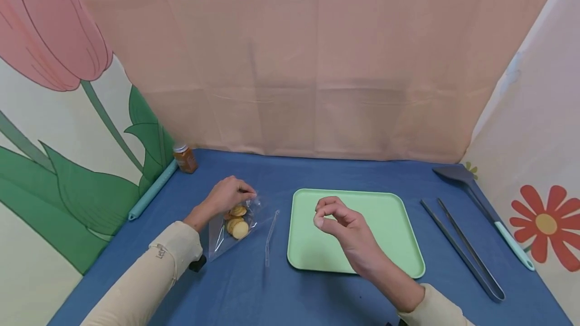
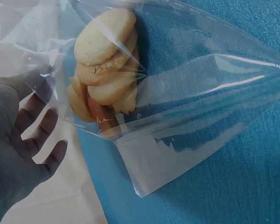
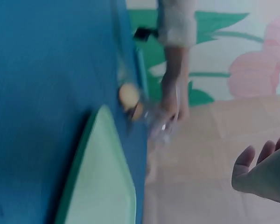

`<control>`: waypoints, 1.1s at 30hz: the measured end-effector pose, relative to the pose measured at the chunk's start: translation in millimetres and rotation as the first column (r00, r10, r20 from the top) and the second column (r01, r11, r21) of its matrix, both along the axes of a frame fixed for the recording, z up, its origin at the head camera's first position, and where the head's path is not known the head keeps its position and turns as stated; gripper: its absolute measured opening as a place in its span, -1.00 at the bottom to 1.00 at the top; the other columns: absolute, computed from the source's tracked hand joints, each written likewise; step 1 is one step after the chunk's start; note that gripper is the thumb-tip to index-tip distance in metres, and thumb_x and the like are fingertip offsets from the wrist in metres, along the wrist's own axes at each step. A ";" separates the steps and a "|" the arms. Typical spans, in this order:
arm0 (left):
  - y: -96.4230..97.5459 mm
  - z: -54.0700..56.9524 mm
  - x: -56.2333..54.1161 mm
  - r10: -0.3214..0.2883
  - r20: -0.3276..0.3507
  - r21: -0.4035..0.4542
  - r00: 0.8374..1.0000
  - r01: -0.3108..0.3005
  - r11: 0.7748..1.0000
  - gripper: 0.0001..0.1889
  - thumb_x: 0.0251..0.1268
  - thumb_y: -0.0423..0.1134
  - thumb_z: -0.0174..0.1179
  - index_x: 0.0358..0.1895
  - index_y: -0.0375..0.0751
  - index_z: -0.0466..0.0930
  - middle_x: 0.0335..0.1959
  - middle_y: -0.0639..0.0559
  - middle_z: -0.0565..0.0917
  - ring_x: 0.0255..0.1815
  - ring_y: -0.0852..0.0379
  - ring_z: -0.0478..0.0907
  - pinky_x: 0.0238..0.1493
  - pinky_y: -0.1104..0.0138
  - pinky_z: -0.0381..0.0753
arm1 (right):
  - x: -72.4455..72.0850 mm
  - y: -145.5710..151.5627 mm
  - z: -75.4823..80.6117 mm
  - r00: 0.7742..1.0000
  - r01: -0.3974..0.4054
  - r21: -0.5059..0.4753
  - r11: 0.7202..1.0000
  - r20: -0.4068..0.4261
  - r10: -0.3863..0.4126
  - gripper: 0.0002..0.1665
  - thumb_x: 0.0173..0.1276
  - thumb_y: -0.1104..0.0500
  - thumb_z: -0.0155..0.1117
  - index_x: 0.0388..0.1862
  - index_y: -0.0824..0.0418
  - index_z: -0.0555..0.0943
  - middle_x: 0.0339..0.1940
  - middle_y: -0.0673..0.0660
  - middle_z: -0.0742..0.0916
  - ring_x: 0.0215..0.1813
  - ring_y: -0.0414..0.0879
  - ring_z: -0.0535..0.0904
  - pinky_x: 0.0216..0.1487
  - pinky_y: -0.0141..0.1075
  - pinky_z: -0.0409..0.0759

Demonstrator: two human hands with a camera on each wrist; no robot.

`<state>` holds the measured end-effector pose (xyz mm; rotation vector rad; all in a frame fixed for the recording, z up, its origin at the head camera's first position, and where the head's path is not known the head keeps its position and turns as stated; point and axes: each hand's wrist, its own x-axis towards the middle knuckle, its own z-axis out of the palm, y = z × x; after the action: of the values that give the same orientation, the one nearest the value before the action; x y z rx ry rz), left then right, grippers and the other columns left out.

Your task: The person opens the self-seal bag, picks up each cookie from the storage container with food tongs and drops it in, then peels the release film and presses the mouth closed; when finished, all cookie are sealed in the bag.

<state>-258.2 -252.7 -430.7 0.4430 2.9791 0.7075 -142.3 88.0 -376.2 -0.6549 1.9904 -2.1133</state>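
Note:
A clear plastic bag (image 1: pixel 222 243) with several round pale cookies (image 2: pixel 105 39) inside sits on the blue cloth at left. My left hand (image 1: pixel 230 195) pinches the bag's upper edge between thumb and fingers; in the left wrist view, part of that hand (image 2: pixel 18 135) shows beside the film. Above the light green tray (image 1: pixel 353 263), my right hand (image 1: pixel 346 230) hovers with loosely bent fingers, thumb close to the index finger. Nothing shows in its grasp. A thin clear plastic strip (image 1: pixel 270 240) stands out between bag and tray; whether it touches the cloth I cannot tell.
Metal tongs (image 1: pixel 471 255) and a dark spatula (image 1: pixel 480 200) with a pale green handle lie right of the tray. At the back left stands a small jar (image 1: pixel 185 159) with orange-brown contents, near a teal roll (image 1: pixel 153 191). Printed cloth walls enclose the table.

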 end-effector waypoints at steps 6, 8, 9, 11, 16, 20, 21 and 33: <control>2.9 3.1 0.7 0.000 0.000 0.005 1.000 0.000 1.000 -0.82 0.39 -0.09 0.28 -0.09 0.04 0.83 -0.19 0.14 0.80 -0.35 0.28 0.62 -0.40 0.33 0.50 | -26.0 -12.6 -20.1 0.945 0.107 0.311 0.944 -0.328 0.001 -0.86 0.39 0.22 0.34 -0.33 -0.03 0.73 -0.07 -0.04 0.57 0.10 -0.07 0.41 0.05 -0.18 0.43; 4.4 4.2 0.4 0.000 0.001 -0.003 1.000 0.000 1.000 -0.82 0.39 -0.09 0.28 -0.10 0.05 0.83 -0.19 0.15 0.80 -0.32 0.29 0.62 -0.37 0.34 0.53 | -35.4 -21.5 -25.7 0.900 0.139 0.366 0.920 -0.435 0.037 -0.86 0.36 0.24 0.37 -0.33 -0.01 0.75 -0.08 -0.03 0.56 0.09 -0.10 0.38 0.06 -0.13 0.41; 5.3 4.7 0.3 0.003 0.003 -0.006 1.000 -0.003 1.000 -0.82 0.38 -0.08 0.28 -0.10 0.05 0.83 -0.19 0.15 0.80 -0.31 0.28 0.62 -0.36 0.34 0.54 | -39.8 -26.2 -28.0 0.870 0.165 0.387 0.907 -0.491 0.052 -0.87 0.34 0.25 0.39 -0.34 0.01 0.76 -0.09 -0.03 0.56 0.07 -0.10 0.38 0.05 -0.14 0.42; 6.6 5.5 0.5 0.010 0.004 -0.013 1.000 -0.010 1.000 -0.83 0.38 -0.08 0.29 -0.11 0.05 0.84 -0.19 0.15 0.80 -0.29 0.27 0.61 -0.34 0.34 0.55 | -47.8 -35.7 -33.0 0.801 0.226 0.423 0.878 -0.594 0.080 -0.93 0.31 0.23 0.43 -0.33 0.04 0.78 -0.12 -0.01 0.57 0.01 -0.12 0.39 0.01 -0.17 0.43; 7.6 5.7 2.0 0.017 0.000 -0.018 1.000 -0.017 1.000 -0.84 0.37 -0.09 0.30 -0.13 0.06 0.84 -0.22 0.16 0.80 -0.26 0.26 0.60 -0.27 0.31 0.56 | -62.8 -55.8 -45.8 0.677 0.362 0.518 0.775 -0.718 0.164 -0.93 0.30 0.13 0.46 -0.24 0.01 0.81 -0.14 0.02 0.59 -0.19 -0.13 0.35 -0.18 -0.27 0.32; 7.4 5.4 2.5 0.011 -0.007 -0.024 1.000 -0.011 1.000 -0.84 0.37 -0.08 0.30 -0.13 0.06 0.84 -0.22 0.16 0.80 -0.26 0.24 0.58 -0.24 0.30 0.55 | -68.2 -66.2 -52.0 0.647 0.408 0.585 0.700 -0.727 0.231 -0.86 0.31 0.08 0.46 -0.16 -0.02 0.81 -0.10 0.02 0.58 -0.20 -0.12 0.33 -0.22 -0.28 0.24; 7.6 5.6 2.8 0.008 -0.006 -0.021 1.000 -0.008 1.000 -0.84 0.37 -0.08 0.30 -0.13 0.06 0.84 -0.22 0.16 0.80 -0.28 0.24 0.60 -0.26 0.30 0.56 | -69.1 -68.3 -52.9 0.637 0.420 0.593 0.687 -0.732 0.242 -0.85 0.31 0.08 0.46 -0.15 -0.02 0.81 -0.09 0.01 0.58 -0.20 -0.11 0.33 -0.22 -0.27 0.24; 6.7 7.2 4.6 -0.019 0.011 0.008 1.000 0.019 1.000 -0.84 0.37 -0.07 0.30 -0.14 0.06 0.84 -0.22 0.17 0.81 -0.32 0.29 0.62 -0.31 0.33 0.57 | -73.3 -79.8 -58.4 0.609 0.500 0.622 0.603 -0.748 0.266 -0.87 0.33 0.13 0.42 -0.17 0.01 0.81 -0.06 0.03 0.59 -0.19 -0.08 0.33 -0.21 -0.21 0.19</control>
<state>-253.6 -246.0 -423.5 0.4654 2.9591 0.7180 -215.6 8.2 -434.5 -1.4045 3.1569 -0.6111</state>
